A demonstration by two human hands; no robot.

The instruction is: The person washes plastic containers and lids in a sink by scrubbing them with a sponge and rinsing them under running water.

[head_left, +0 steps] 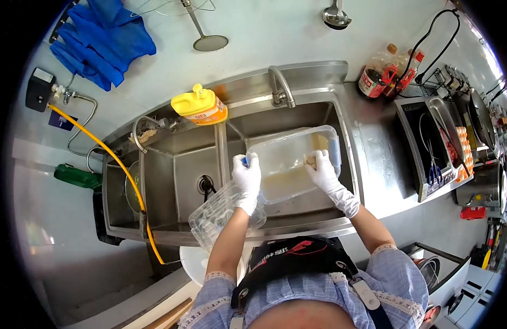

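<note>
A translucent plastic container (286,156) with some yellowish liquid lies tilted over the right sink basin. My left hand (247,181), in a white glove, is closed on its left edge, beside a blue clip. My right hand (323,174), also gloved, reaches over the container's right part with its fingers bent together. A small pale thing shows at those fingertips, too small to name. Under my left wrist, a clear ridged plastic tray (212,214) rests across the front edge of the sink.
The steel sink (182,175) has a faucet (282,90) behind the right basin. A yellow detergent jug (201,107) stands on the back ledge. Sauce bottles (374,77), an oven-like appliance (423,142) and eggs (465,153) are at right. A yellow hose (113,153) crosses the left end.
</note>
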